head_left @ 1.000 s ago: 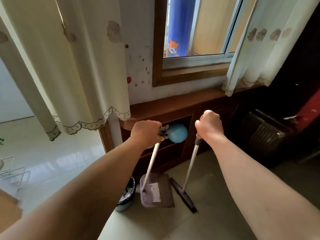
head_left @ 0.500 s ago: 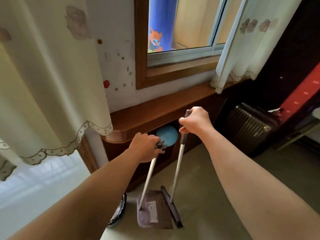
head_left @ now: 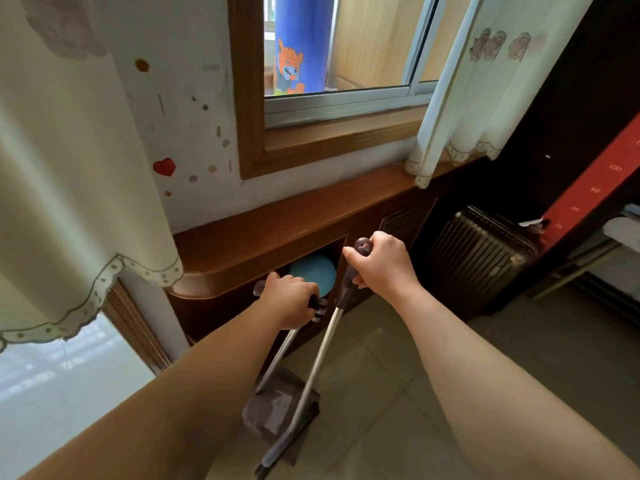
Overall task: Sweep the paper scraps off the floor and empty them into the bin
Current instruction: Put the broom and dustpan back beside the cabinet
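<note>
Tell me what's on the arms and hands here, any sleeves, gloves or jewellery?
Left arm and right arm are bare to the frame edge, no sleeves. The left hand and right hand wear no gloves; no watch, bracelet or ring shows.

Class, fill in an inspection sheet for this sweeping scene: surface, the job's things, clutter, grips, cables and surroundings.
Surface: beige tiled floor; no paper scraps seen on it.
Job's things: dustpan and broom are held close together, with the broom shaft crossing in front of the pan; bin not in view.
Clutter: blue ball in the cabinet opening; dark suitcase on the floor to the right of the cabinet.
Grips: left grip holds the dustpan handle; right grip holds the broom handle.
Cables: nothing seen.
Surroundings: window, cream curtains, wooden ledge, red height chart.
</note>
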Action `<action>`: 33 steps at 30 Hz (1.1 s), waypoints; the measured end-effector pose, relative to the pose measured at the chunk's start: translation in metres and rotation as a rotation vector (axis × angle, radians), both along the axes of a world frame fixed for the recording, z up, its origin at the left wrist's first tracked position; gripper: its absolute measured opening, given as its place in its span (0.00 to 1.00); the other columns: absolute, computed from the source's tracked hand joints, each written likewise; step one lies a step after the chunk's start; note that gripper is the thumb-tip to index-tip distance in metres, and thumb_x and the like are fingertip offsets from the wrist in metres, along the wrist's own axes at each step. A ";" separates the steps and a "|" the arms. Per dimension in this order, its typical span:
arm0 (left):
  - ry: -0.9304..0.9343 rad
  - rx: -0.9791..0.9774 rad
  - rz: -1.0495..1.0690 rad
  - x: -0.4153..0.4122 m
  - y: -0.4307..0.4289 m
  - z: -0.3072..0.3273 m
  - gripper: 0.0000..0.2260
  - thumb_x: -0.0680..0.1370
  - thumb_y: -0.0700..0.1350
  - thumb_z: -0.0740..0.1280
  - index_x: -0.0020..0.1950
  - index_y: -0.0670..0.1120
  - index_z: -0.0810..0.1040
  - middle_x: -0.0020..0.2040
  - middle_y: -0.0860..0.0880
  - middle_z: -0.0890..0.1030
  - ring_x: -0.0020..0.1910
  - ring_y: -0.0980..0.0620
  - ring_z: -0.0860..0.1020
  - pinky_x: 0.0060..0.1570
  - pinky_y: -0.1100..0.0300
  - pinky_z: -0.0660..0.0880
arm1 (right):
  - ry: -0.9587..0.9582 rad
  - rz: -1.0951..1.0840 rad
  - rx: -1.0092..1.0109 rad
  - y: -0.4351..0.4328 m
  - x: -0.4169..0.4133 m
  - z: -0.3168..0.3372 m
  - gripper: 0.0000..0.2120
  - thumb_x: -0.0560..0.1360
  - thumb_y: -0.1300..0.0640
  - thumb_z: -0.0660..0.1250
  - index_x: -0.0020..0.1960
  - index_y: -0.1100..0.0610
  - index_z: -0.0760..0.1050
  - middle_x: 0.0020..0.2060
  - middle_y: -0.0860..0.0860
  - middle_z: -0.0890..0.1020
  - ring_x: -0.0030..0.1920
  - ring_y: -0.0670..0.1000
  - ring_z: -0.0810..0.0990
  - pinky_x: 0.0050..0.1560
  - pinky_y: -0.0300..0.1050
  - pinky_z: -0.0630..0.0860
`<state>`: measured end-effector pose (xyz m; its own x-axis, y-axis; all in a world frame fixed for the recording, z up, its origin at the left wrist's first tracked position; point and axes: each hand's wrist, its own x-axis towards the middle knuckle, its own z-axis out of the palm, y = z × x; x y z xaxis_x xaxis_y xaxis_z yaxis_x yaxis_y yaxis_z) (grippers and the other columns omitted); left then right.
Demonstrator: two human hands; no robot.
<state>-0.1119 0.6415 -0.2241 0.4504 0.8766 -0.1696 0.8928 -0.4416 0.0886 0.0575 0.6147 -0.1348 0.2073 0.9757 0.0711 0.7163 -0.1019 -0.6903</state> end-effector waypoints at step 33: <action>-0.074 0.143 0.201 0.058 0.081 -0.074 0.19 0.69 0.69 0.67 0.48 0.56 0.77 0.47 0.57 0.80 0.53 0.52 0.75 0.60 0.51 0.64 | 0.143 0.193 0.160 0.080 0.030 -0.050 0.15 0.74 0.48 0.72 0.39 0.52 0.68 0.36 0.55 0.82 0.34 0.50 0.85 0.29 0.39 0.81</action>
<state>-0.0543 0.7230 -0.2977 0.2710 0.9625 -0.0102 0.9574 -0.2684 0.1061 0.0871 0.6946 -0.1848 0.0380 0.9767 0.2111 0.6059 0.1455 -0.7821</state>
